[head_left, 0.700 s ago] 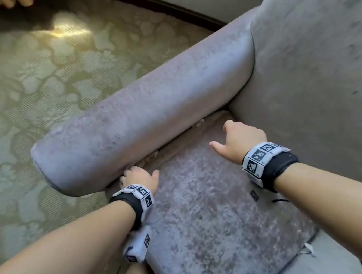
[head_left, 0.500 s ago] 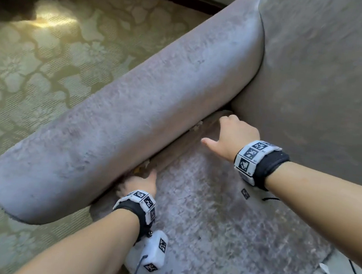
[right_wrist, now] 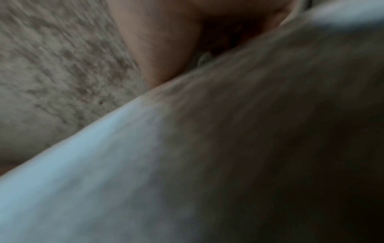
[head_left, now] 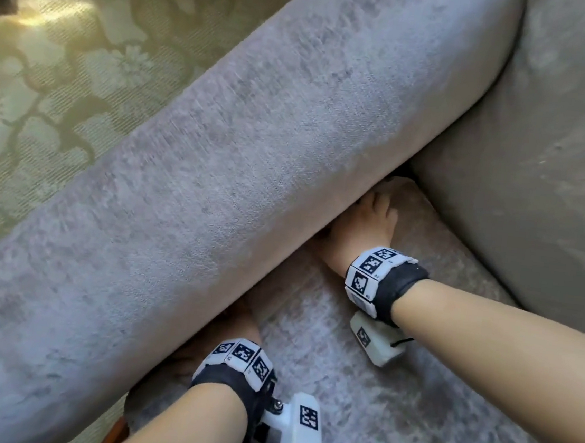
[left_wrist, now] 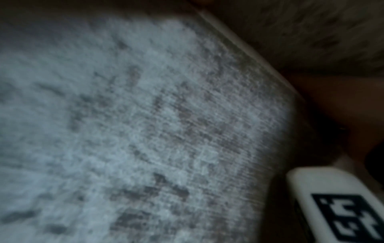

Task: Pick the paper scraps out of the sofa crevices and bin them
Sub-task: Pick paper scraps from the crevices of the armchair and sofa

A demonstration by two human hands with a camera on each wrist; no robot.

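Observation:
The sofa's grey velvet armrest [head_left: 253, 166] runs diagonally across the head view and hides the crevice beside the seat cushion [head_left: 390, 412]. My left hand [head_left: 236, 327] is pushed into that crevice near the front, its fingers out of sight under the armrest. Farther back my right hand [head_left: 366, 229] reaches into the same gap near the back cushion [head_left: 543, 157], fingertips hidden. In the right wrist view a small pale bit [right_wrist: 204, 57], possibly a paper scrap, lies in the dark gap beside my right hand [right_wrist: 162, 41]. No bin shows.
Green patterned carpet [head_left: 65, 71] lies left of the armrest. The left wrist view is filled with blurred cushion fabric [left_wrist: 145, 131], with the right wrist's white camera box [left_wrist: 343, 205] at its lower right.
The view has swung over the armrest, so the scraps seen in the crevice earlier are now covered. Both hands have gone deeper into the gap; the right hand moved off the cushion into it.

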